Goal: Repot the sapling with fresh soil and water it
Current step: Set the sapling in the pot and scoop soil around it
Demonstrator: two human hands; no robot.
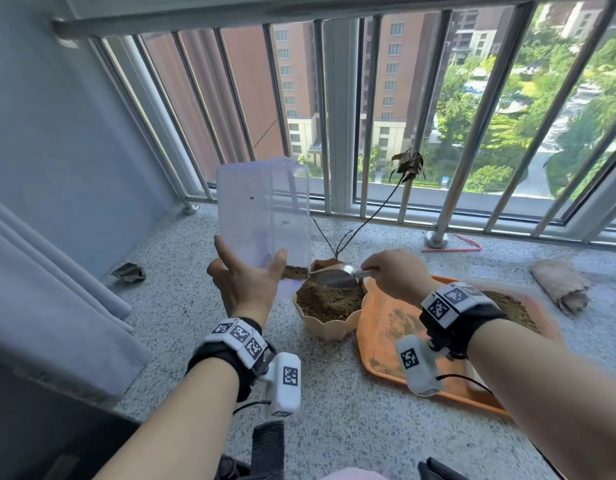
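Soil is what I'm after: I tip the clear rectangular plastic container (pixel 265 216) mouth-down over the scalloped beige plastic pot (pixel 329 323) on the speckled stone floor (pixel 181 306), where the thin wilted sapling (pixel 368 216) stands. My left hand (pixel 245 285) grips its lower end, fingers spread. My right hand (pixel 396 275) curls round the metal trowel (pixel 334 277), scraping the last brown soil (pixel 294 273) onto the pot's mound.

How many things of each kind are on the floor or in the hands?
Pot: 1
Sapling: 1
Plastic box: 1
Trowel: 1
Tray: 1
Rag: 1
Dry leaf: 1
Total: 7
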